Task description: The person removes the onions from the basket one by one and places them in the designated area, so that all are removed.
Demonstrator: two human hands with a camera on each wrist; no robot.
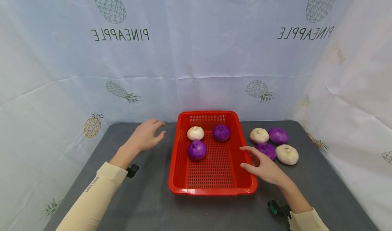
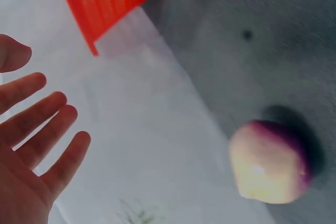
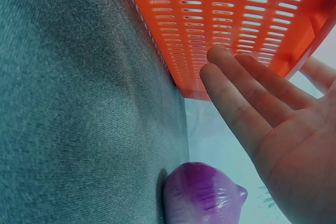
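In the head view, my left hand point(image 1: 148, 134) is left of a red plastic basket point(image 1: 212, 191), apart from it, holding nothing. The left wrist view shows its fingers point(image 2: 65, 166) spread. My right hand point(image 1: 263, 166) reaches over the basket's right rim, thumb and index finger extended. In the right wrist view, straight fingers point(image 3: 231, 98) lie alongside the slotted outer wall, nothing gripped. Inside the basket lie a pale onion point(image 1: 195, 133) and two purple onions, one in front point(image 1: 197, 150), another at the back point(image 1: 221, 133).
Right of the basket, several onions cluster on the grey table point(image 1: 147, 197): pale ones point(image 1: 287, 154) and purple ones point(image 1: 278, 136). A purple-and-pale onion point(image 2: 270, 163) sits on the table in the left wrist view. A pineapple-print sheet point(image 1: 196, 54) hangs behind.
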